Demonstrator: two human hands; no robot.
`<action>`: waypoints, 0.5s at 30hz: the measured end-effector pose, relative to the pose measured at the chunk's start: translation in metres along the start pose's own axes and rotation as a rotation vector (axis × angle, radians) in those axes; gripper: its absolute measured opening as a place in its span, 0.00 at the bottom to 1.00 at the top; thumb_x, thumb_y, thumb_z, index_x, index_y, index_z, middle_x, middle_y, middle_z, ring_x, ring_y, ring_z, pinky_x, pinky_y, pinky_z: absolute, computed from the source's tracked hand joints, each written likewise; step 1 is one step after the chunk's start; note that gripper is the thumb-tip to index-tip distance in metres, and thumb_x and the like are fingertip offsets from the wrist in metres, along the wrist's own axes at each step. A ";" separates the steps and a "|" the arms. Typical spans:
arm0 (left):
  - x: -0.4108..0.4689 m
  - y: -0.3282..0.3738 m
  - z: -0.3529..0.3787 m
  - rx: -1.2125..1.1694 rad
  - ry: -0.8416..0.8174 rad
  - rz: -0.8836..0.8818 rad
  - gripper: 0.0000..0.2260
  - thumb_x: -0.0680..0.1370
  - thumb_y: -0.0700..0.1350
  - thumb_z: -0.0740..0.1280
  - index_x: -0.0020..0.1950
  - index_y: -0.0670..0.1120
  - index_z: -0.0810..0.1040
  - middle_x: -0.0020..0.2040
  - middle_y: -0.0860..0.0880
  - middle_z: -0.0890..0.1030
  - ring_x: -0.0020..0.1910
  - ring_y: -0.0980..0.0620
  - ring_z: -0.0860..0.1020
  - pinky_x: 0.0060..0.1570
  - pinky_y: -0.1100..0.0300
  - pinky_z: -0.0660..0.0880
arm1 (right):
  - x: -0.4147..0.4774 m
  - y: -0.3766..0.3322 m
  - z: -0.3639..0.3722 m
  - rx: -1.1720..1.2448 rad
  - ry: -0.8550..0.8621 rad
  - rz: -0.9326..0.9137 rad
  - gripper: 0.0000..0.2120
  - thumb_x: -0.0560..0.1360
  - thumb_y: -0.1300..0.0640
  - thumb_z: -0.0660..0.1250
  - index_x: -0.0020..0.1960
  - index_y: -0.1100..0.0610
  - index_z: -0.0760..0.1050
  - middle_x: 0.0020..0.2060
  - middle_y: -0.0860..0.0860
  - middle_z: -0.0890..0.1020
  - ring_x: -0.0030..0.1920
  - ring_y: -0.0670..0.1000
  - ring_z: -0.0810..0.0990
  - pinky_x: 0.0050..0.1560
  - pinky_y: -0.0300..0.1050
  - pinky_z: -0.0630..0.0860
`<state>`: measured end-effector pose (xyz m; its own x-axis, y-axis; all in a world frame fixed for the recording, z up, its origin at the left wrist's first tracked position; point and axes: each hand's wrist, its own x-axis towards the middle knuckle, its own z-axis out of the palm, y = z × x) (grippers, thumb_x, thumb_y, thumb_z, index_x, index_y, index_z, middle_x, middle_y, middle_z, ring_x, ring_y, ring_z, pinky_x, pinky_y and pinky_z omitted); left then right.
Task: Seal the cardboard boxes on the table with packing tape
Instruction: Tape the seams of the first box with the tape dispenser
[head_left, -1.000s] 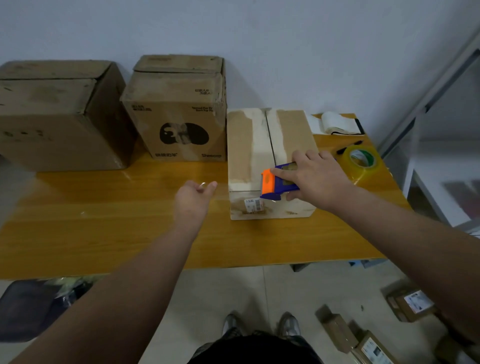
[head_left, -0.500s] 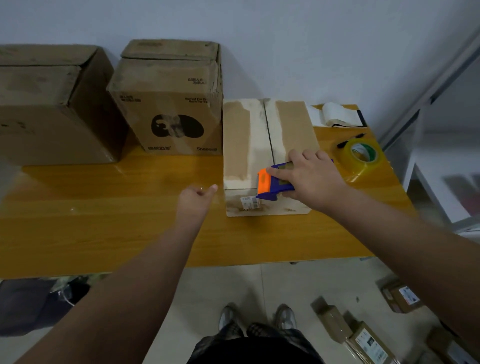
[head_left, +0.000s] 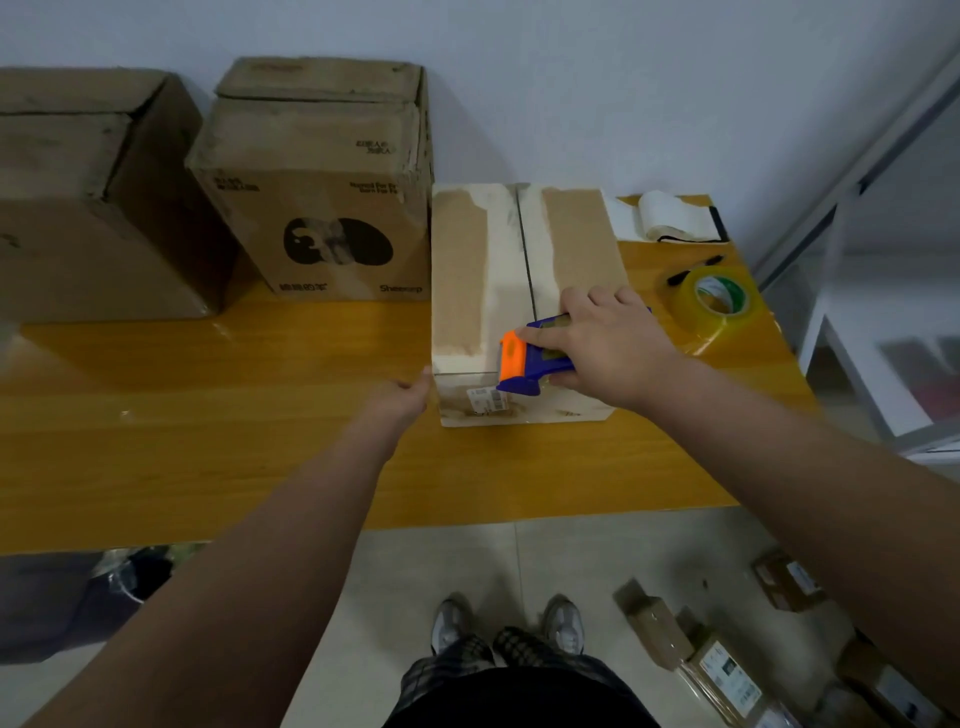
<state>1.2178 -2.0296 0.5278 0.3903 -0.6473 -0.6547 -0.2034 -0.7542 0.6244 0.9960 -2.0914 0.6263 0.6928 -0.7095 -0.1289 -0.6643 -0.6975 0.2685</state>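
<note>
We note right hand (head_left: 608, 358) wrapped round the tape dispenser (head_left: 535, 364) on the box (head_left: 467, 270) top; left hand (head_left: 402, 397), loosely curled, touches the box's near-left corner.

The desk (head_left: 208, 441) is glossy wood-grain. The small box (head_left: 462, 270) is matt cardboard, its top rough with pale patches. The tape dispenser (head_left: 540, 358) is smooth blue and orange plastic; the tape roll (head_left: 688, 306) is clear and shiny.

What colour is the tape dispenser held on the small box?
The tape dispenser is blue with an orange front end, seen clearly in the head view.
</note>
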 end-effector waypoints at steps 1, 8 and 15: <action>0.001 0.001 0.000 0.011 -0.020 -0.019 0.24 0.78 0.63 0.55 0.56 0.44 0.72 0.64 0.44 0.74 0.62 0.41 0.70 0.58 0.48 0.66 | 0.000 0.000 0.000 0.003 0.000 -0.001 0.28 0.76 0.38 0.60 0.74 0.40 0.57 0.60 0.55 0.70 0.58 0.57 0.70 0.57 0.54 0.65; -0.002 -0.027 -0.008 0.091 0.165 -0.033 0.35 0.75 0.61 0.64 0.73 0.41 0.61 0.71 0.39 0.63 0.66 0.39 0.66 0.61 0.45 0.68 | -0.002 -0.001 0.000 0.006 0.001 0.004 0.28 0.76 0.38 0.59 0.74 0.40 0.56 0.60 0.55 0.69 0.58 0.58 0.70 0.58 0.54 0.65; -0.036 -0.001 0.022 -0.641 0.045 0.258 0.26 0.79 0.63 0.49 0.67 0.49 0.72 0.56 0.56 0.79 0.54 0.59 0.76 0.52 0.62 0.72 | -0.003 -0.002 0.001 0.015 0.025 0.014 0.28 0.76 0.39 0.60 0.74 0.40 0.57 0.60 0.55 0.70 0.58 0.58 0.70 0.57 0.54 0.66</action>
<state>1.1839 -2.0075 0.5414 0.4407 -0.7817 -0.4413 0.2704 -0.3532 0.8956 0.9946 -2.0878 0.6254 0.6901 -0.7167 -0.1009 -0.6781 -0.6889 0.2561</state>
